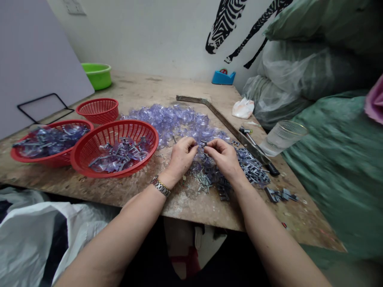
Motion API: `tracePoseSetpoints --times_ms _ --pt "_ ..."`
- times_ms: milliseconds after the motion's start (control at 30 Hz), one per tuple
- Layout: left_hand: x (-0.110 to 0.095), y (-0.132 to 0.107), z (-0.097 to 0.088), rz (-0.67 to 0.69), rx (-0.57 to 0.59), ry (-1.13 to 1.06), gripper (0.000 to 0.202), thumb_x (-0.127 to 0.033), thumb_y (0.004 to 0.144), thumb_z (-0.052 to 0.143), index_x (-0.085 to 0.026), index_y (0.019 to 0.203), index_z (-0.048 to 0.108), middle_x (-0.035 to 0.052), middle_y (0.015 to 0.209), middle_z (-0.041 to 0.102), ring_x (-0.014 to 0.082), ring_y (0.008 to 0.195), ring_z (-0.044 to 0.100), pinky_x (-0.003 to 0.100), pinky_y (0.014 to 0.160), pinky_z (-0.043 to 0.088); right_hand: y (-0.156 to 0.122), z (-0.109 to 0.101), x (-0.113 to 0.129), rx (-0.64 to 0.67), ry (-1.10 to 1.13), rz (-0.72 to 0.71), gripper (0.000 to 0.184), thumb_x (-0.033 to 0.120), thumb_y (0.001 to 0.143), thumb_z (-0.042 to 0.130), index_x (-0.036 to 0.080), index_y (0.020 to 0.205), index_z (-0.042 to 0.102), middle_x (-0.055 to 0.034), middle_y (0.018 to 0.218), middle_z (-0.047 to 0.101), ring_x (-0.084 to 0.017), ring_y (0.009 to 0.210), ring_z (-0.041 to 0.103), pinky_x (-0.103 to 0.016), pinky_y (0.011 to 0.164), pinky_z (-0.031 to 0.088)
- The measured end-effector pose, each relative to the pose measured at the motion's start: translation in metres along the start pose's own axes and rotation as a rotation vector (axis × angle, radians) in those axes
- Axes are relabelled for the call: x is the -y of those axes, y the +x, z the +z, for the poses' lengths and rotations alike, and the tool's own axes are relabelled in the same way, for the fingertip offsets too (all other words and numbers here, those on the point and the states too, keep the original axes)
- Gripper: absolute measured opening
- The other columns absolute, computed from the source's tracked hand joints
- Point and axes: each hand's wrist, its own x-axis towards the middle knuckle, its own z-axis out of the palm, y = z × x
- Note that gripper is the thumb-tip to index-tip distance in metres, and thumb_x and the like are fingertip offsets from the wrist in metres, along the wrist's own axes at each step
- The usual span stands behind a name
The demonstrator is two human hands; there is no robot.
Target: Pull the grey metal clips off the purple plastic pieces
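Observation:
My left hand [182, 156], with a metal watch [160, 186] on the wrist, is closed in a pinch; whatever is between its fingertips is too small to make out. Just to its right, my right hand [224, 157] pinches a small dark grey plastic piece [204, 143]. Both hands are over the table between a heap of clear purplish suction cups [170, 118] and a pile of grey plastic pieces [254, 167]. Below the fingers lies a small pile of thin metal pins [202, 181]. My right hand and forearm hide part of the grey pile.
Red baskets [115, 174] on the left hold suction cups with grey pieces; a smaller red basket [97, 111] stands behind. A bent metal bar [221, 119] crosses the right side, near a screwdriver [249, 136] and a glass [281, 137]. Green sacks [338, 131] crowd the table's right edge.

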Motion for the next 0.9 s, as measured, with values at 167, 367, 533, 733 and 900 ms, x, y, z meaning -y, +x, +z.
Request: tracePoseSetpoints --times_ms 167,367,533,733,900 --pt "0.002 0.0 0.004 -0.128 0.067 -0.206 0.013 -0.013 0.082 0.055 -0.017 0.069 0.052 -0.0017 0.068 0.054 0.0121 0.067 0.057 0.024 0.066 0.047 -0.001 0.001 -0.001 -0.005 -0.001 -0.009 0.017 0.035 0.067 0.066 0.019 0.07 0.058 0.003 0.066 0.057 -0.012 0.064 0.049 -0.027 0.063 0.038" --pt "-0.005 0.0 0.003 -0.418 0.207 -0.616 0.014 -0.025 0.085 0.057 -0.016 0.077 0.05 -0.0038 0.069 0.053 0.0107 0.061 0.064 0.022 0.059 0.054 -0.001 0.002 -0.001 -0.033 0.023 -0.042 0.015 0.034 0.068 0.066 0.02 0.07 0.059 0.0026 0.067 0.059 -0.013 0.065 0.052 -0.028 0.066 0.041" --pt "-0.011 0.0 -0.002 -0.508 0.25 -0.723 0.017 -0.025 0.087 0.058 -0.015 0.077 0.048 -0.0036 0.069 0.054 0.0082 0.057 0.063 0.02 0.057 0.054 -0.002 0.003 0.0 -0.023 0.001 -0.06 0.016 0.034 0.069 0.064 0.02 0.071 0.06 0.0021 0.067 0.06 -0.013 0.064 0.053 -0.028 0.064 0.04" --pt "-0.007 -0.001 -0.004 -0.516 0.314 -0.748 0.018 -0.026 0.087 0.06 -0.014 0.076 0.051 -0.002 0.068 0.058 0.0083 0.057 0.064 0.02 0.057 0.055 -0.002 0.002 0.0 -0.021 -0.04 -0.086 0.014 0.033 0.07 0.063 0.019 0.072 0.061 0.0023 0.068 0.062 -0.013 0.065 0.054 -0.028 0.065 0.04" --pt "-0.009 -0.001 -0.003 -0.523 0.268 -0.705 0.011 -0.016 0.085 0.054 -0.014 0.074 0.052 -0.0023 0.064 0.058 0.008 0.055 0.063 0.019 0.056 0.054 -0.003 0.002 0.0 -0.005 -0.039 -0.085 0.013 0.032 0.073 0.061 0.019 0.071 0.06 0.0028 0.067 0.059 -0.013 0.066 0.052 -0.028 0.066 0.04"
